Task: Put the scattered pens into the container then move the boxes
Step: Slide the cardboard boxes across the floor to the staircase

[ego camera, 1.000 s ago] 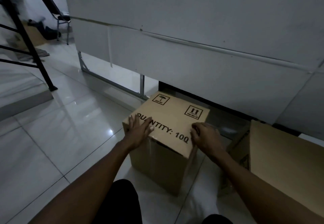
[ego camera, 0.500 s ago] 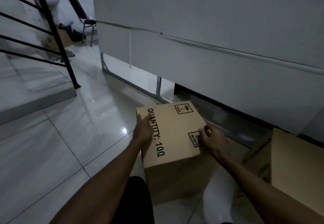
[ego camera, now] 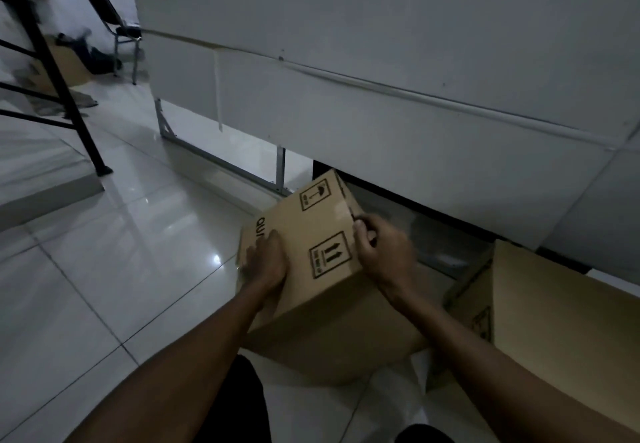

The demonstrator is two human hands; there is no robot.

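View: head camera, looking down at the floor (ego camera: 104, 269).
Box position: the printed box (ego camera: 304, 220) sits tilted in front of the white panel (ego camera: 381, 113), between both forearms and just beside the second box (ego camera: 554, 311) on the right.
Left grip (ego camera: 266, 262): closed on the printed box, palm on the top face and fingers curled over its left edge.
Right grip (ego camera: 384, 252): closed on the printed box, fingers hooked round its right edge.
Change: one second earlier the lettering faced the person and both grips lay flatter on the top. The printed box has since been turned so that the lettering runs along the left side.
Meaning for task: judged to be the box-moving stage, with this box being reoriented or lifted.
Hidden: no pens or container are in view, and the left grip covers all of the lettering but "QU".
Uncertain: cannot tell whether the box base is off the floor.
Cut off: the frame edge crops the second box, and dim light blurs detail.
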